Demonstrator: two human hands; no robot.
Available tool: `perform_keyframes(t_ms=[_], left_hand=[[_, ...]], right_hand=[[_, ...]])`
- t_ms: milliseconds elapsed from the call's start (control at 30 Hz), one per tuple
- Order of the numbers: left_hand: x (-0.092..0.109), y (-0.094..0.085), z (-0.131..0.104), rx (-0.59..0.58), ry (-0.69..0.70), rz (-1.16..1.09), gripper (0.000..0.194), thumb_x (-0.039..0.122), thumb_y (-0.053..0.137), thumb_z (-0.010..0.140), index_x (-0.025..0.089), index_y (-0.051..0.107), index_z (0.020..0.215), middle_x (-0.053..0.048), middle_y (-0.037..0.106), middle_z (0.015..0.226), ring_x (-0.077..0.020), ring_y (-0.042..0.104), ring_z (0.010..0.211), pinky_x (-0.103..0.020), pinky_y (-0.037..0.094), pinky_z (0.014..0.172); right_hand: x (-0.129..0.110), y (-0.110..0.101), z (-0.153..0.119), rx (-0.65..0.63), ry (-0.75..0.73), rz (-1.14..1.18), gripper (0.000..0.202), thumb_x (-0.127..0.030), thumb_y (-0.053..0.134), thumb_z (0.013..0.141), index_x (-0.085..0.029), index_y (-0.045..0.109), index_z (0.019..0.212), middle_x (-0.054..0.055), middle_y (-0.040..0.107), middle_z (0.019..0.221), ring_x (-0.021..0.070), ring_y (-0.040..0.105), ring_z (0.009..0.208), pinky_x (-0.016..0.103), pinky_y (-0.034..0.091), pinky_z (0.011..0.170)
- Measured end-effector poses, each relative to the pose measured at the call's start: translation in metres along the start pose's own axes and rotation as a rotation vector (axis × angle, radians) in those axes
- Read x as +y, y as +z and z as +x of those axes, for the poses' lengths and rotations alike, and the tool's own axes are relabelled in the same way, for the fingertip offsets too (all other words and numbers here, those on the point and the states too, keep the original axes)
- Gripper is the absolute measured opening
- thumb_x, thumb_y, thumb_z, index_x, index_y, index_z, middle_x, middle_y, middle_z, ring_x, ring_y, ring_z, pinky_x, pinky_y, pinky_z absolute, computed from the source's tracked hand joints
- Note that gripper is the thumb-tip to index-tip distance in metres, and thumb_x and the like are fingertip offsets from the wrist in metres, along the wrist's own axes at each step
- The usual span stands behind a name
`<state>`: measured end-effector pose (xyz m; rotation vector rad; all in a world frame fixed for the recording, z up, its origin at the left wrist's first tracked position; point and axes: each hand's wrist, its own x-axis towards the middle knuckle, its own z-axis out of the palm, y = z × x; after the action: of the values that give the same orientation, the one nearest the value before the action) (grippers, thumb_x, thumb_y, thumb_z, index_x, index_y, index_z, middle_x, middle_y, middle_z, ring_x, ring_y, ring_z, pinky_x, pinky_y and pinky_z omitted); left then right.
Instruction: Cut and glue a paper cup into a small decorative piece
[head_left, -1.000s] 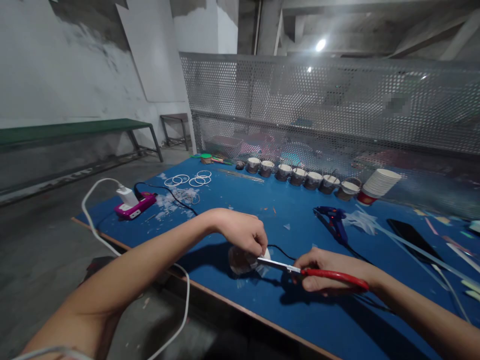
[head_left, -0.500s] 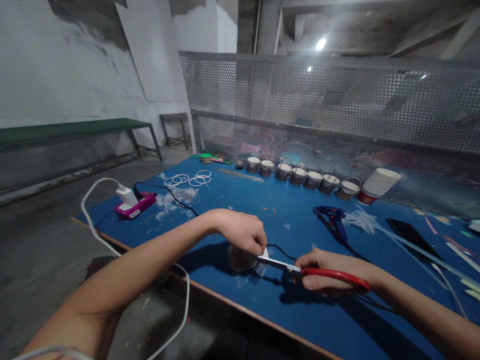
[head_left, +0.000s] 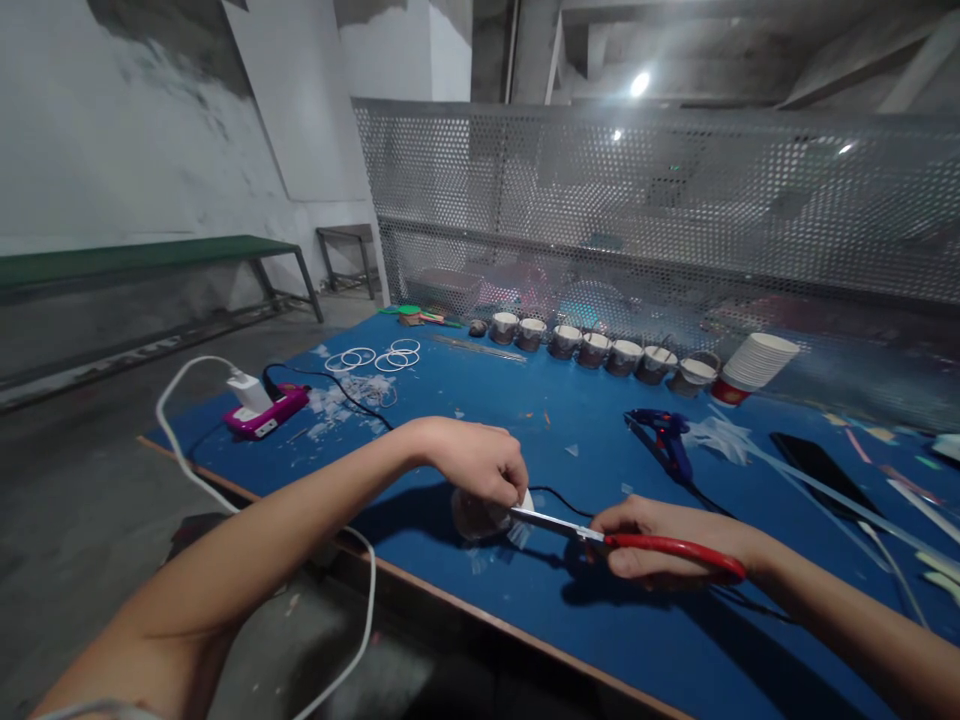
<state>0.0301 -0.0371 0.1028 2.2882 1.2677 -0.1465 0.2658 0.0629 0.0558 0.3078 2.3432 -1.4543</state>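
The left hand (head_left: 484, 462) pinches a clear plastic piece (head_left: 480, 518), possibly a cup, just above the blue table (head_left: 525, 610) near its front edge. The right hand (head_left: 660, 540) is closed through the red handles of the scissors (head_left: 600, 537), whose blades meet the plastic. Short, steady snips with the piece held firmly should cut cleanest. The scissors lie almost level, tips pointing left toward the holding hand

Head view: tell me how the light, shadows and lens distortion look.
Head view: one bright ceiling lamp flares, with glints on the mesh screen; the room is dim; dark shadows lie on the blue table under the left hand and the right hand with its scissors; wide-angle bending curves the table edge, and the far corners look soft.
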Motion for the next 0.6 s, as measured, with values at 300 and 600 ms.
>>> perform_keyframes(t_ms=[300,600], left_hand=[[0.0016,-0.0003,0.0041,-0.019,0.021,-0.014,0.024,0.014,0.052,0.078,0.019,0.075,0.082,-0.003,0.075,0.08,-0.0161,0.06,0.077,-0.023,0.044,0.072],[0.0024,-0.0003,0.0049,-0.03,0.029,-0.011,0.024,0.013,0.052,0.078,0.019,0.075,0.083,-0.004,0.075,0.083,-0.0162,0.06,0.075,-0.025,0.044,0.073]], right_hand=[[-0.0066,-0.0001,0.0038,-0.005,-0.013,-0.029,0.054,-0.065,0.054,0.08,-0.012,0.058,0.086,-0.005,0.045,0.057,0.0058,0.04,0.045,0.015,0.031,0.04],[-0.0053,-0.0023,0.005,0.006,-0.071,-0.106,0.048,-0.06,0.053,0.084,-0.015,0.051,0.066,-0.005,0.045,0.052,0.0055,0.038,0.043,0.018,0.029,0.041]])
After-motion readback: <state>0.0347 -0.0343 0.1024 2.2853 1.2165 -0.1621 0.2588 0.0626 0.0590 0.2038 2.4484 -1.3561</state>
